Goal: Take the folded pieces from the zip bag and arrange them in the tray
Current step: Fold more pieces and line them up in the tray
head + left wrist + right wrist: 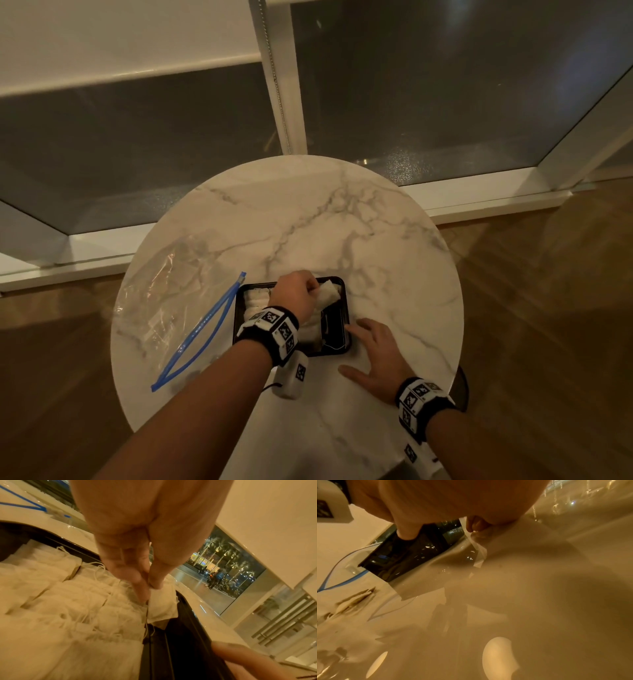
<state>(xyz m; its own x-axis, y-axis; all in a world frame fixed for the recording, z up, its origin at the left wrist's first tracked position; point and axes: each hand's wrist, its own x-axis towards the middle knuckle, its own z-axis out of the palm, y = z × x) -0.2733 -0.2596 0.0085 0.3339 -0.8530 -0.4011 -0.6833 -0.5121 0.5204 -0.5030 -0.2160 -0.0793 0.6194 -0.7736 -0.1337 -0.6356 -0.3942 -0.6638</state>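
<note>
A black tray (pixel 346 318) sits on the round marble table (pixel 308 222), with several white folded pieces (pixel 68 595) lined up in its left part. My left hand (pixel 298 291) hovers over the tray and pinches one white folded piece (pixel 161 605) between thumb and fingertips, low over the tray's bare right side. My right hand (pixel 373 353) lies flat on the table beside the tray, its fingers (pixel 406 532) touching the tray's right wall (pixel 399 561). The clear zip bag (pixel 161 294) with a blue zipper (pixel 205 329) lies open at the left.
The table stands against a large window (pixel 445 102) with a white frame (pixel 284 85). Wooden floor (pixel 548 308) surrounds the table. The far half of the table holds nothing. The bag's edge lies close to the tray's left side.
</note>
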